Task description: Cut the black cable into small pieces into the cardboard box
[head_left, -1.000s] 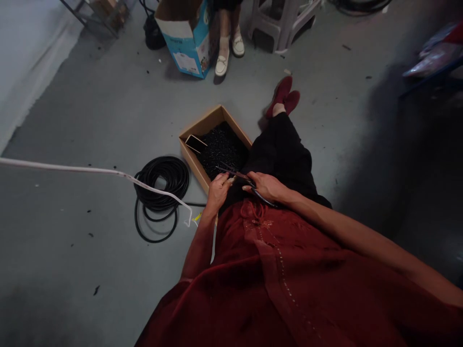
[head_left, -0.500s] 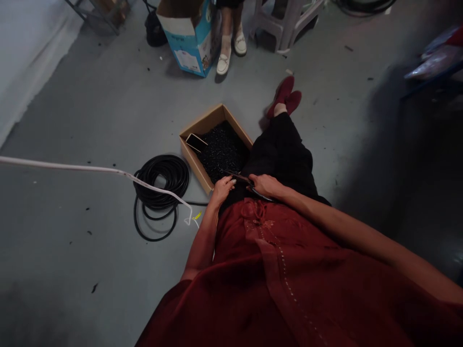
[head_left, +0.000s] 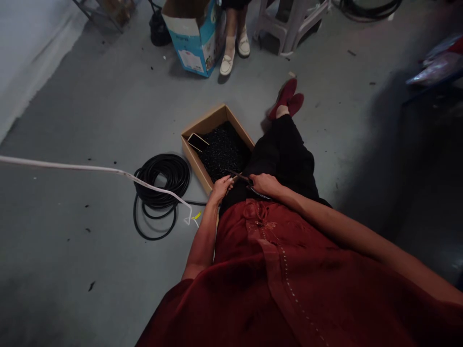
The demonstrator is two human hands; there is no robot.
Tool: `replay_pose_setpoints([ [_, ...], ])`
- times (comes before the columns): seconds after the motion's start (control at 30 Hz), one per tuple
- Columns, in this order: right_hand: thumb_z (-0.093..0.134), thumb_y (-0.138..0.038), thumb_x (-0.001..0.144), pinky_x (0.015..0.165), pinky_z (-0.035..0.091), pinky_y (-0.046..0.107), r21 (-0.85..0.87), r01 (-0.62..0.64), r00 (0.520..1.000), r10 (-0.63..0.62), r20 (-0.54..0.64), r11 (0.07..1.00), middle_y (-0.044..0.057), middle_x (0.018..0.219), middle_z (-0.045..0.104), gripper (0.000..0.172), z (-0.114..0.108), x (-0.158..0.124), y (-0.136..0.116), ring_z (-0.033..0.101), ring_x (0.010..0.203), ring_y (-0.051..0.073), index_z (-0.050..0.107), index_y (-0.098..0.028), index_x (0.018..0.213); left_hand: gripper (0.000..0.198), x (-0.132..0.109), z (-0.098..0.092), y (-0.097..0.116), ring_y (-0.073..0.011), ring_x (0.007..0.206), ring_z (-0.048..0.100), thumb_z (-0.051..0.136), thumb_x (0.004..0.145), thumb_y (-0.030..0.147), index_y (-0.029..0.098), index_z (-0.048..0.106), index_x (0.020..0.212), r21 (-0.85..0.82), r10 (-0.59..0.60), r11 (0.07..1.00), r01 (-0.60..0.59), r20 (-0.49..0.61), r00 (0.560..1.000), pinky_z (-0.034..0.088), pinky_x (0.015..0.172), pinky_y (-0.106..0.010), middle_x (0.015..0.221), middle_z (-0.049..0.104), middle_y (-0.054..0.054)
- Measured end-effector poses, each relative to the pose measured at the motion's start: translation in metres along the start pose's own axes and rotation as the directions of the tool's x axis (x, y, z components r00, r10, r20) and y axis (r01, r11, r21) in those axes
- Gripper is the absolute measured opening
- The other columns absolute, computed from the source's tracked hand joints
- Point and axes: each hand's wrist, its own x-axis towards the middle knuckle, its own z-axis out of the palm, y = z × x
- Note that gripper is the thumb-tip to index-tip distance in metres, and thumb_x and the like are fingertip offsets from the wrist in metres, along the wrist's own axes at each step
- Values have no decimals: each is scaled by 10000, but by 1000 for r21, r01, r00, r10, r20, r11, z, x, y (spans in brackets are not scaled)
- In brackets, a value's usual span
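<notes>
My right hand (head_left: 266, 184) is wrapped round a pair of scissors (head_left: 241, 175), whose blades point left, close to my left fingertips. The fingers of my left hand (head_left: 220, 189) are closed, apparently pinching the end of a black cord that is mostly hidden by the hand. From a coil of black cord (head_left: 180, 178) on the floor, one strand runs right and passes under my left wrist. Just beyond both hands sits an open cardboard box (head_left: 197, 166) filled with short black pieces (head_left: 226, 149). A dark rectangular object with pale edges (head_left: 198, 142) lies in its left corner.
A white cord (head_left: 90, 167) stretches across from the left, above the coil. At the back are a blue carton (head_left: 190, 50), another person's white shoes (head_left: 227, 65) and a plastic stool (head_left: 285, 31). Small black scraps (head_left: 91, 286) dot the floor. Shiny plastic bags (head_left: 434, 67) are at right.
My left fingers have closed up more, nearer the scissor blades. The scissors and my right hand stay almost in place. The whole view has shifted slightly.
</notes>
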Motion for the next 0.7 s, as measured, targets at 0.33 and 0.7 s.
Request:
replay_pose_setpoints([
  [0.33,431,-544,796,601,383,252,163,-33,999,39,-35,986,85,884,647,409,5,-8,17,604,806,229,549,-220,1016,529,-18,-12,11,-63,672,519,669,651,270,168,565,1160,-250,99,962,-106,-43,994,422,717,-222,934,627,-26],
  [0.7,584,-373,672,625,456,258,802,256,958,-31,-285,539,36,872,613,428,-15,-5,-9,580,712,153,452,-176,1028,410,-27,23,110,-87,829,561,539,795,240,215,514,1203,-126,327,918,-377,-300,896,442,759,-212,1014,604,-16],
])
